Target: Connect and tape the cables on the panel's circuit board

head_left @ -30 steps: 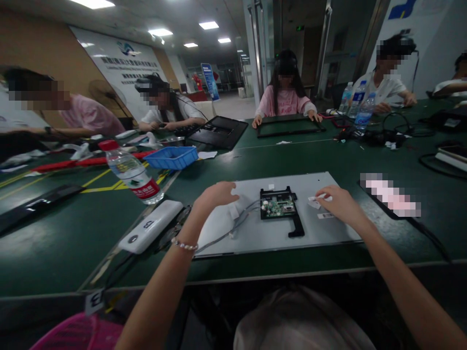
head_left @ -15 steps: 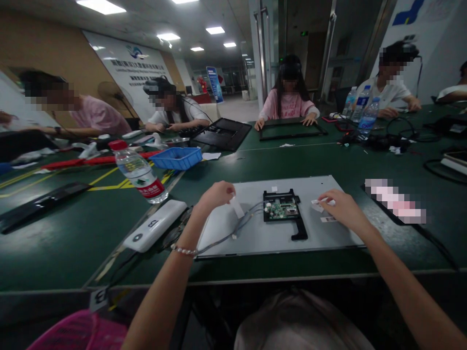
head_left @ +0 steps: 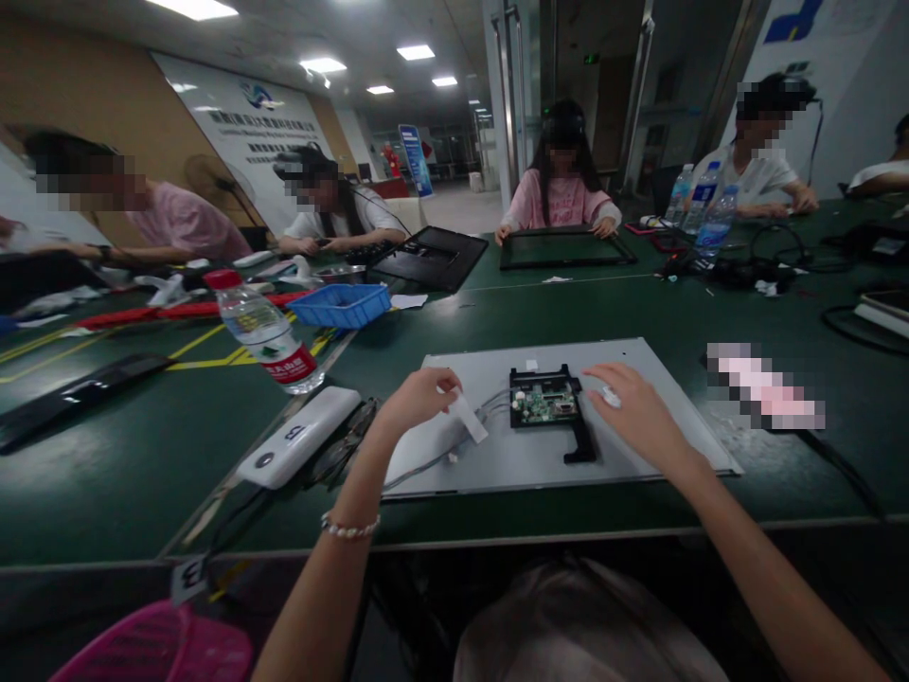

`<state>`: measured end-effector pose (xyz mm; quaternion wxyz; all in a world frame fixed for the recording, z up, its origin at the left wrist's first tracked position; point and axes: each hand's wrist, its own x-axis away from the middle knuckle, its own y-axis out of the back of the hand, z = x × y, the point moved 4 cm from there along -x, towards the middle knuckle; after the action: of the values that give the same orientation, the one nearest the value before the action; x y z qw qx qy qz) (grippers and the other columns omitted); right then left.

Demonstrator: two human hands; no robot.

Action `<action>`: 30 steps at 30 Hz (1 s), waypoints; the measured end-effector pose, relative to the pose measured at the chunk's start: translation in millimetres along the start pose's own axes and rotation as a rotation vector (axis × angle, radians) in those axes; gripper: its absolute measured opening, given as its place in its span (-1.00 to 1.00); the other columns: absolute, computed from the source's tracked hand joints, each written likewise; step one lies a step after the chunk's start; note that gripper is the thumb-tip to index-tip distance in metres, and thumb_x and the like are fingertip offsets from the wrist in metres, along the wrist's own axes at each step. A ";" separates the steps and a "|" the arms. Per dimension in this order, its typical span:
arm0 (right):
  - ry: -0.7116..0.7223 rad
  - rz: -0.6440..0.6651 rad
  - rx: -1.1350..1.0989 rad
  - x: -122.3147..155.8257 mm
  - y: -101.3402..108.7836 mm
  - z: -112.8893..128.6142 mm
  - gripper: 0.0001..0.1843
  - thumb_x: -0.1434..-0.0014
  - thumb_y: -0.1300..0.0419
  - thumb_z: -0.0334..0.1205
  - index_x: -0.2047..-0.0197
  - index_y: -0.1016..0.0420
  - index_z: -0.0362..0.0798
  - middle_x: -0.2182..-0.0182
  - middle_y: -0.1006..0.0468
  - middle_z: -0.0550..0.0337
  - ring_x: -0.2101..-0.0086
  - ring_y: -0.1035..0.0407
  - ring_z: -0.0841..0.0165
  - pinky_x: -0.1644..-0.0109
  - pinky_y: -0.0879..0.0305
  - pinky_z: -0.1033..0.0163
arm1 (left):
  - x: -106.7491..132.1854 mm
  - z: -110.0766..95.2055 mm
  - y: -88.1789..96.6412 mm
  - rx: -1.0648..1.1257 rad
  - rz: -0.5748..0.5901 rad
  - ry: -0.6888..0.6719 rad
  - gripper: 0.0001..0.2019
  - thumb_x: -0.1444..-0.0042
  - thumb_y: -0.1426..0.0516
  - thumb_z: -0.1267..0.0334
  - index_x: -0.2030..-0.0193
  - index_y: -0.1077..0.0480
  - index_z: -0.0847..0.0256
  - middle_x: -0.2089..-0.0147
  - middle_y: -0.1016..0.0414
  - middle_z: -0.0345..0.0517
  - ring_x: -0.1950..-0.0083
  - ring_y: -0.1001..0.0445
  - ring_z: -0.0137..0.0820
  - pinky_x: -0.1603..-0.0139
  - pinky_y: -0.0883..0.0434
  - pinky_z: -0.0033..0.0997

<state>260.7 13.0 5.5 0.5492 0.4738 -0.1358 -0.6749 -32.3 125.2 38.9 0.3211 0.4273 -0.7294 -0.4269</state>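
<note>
My left hand [head_left: 424, 396] is closed in a pinch on a strip of white tape [head_left: 470, 418], which hangs over the left part of a flat grey display panel [head_left: 668, 379]. My right hand [head_left: 643, 412] hovers over the panel's right part. Its fingers and thumb are curved around a small crumpled white scrap [head_left: 610, 397]. Between my hands, a green circuit board [head_left: 545, 404] sits in a black bracket [head_left: 583, 443] on the panel. Thin grey cables [head_left: 426, 461] run left from the board, passing below the tape strip.
Left of the panel lie a white power bank [head_left: 302, 436] and a water bottle [head_left: 274, 346]; a blue tray [head_left: 341, 307] is beyond. A phone-like object [head_left: 767, 386], blurred out, lies at right. Across the table, a person holds a black frame [head_left: 568, 263].
My right hand has moved left toward the board, carrying the white scrap. The tape strip in my left hand has shifted slightly right and down.
</note>
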 end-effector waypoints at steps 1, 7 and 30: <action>0.035 0.013 -0.007 0.6 -4.6 15.8 -0.65 -0.24 -0.03 -0.25 -0.07 -0.40 -0.06 -0.01 -0.45 0.00 -0.03 -0.31 0.18 -0.16 -0.23 -0.03 | 0.9 1.9 -4.9 -0.047 -0.012 0.022 -0.81 -0.01 -0.08 0.27 0.27 -0.48 0.23 0.30 -0.55 -0.12 0.37 -0.50 -0.39 0.32 -0.36 -0.49; 0.254 0.142 0.000 1.6 -40.7 93.7 -0.58 -0.27 -0.02 -0.29 -0.18 -0.31 -0.16 -0.13 -0.38 -0.05 -0.16 -0.21 0.21 -0.28 -0.13 0.05 | 24.2 -4.1 -11.2 -0.218 -0.224 0.074 -0.67 -0.11 -0.10 0.18 0.00 -0.39 0.22 0.07 -0.48 -0.04 0.23 -0.50 -0.34 0.14 -0.39 -0.39; 0.408 0.294 0.097 17.1 -91.6 121.8 -0.65 -0.23 -0.09 -0.28 -0.06 -0.35 -0.23 -0.03 -0.48 -0.12 -0.07 -0.32 0.20 -0.21 -0.21 0.10 | 68.7 -31.1 -72.5 -0.336 -0.370 0.151 -0.67 -0.30 0.05 0.34 -0.17 -0.28 0.28 0.05 -0.53 0.05 0.03 -0.50 -0.24 0.03 -0.37 -0.36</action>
<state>109.4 -10.0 -4.7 0.6342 0.6012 -0.1217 -0.4708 -10.5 33.1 -5.7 0.3577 0.5249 -0.5314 -0.5605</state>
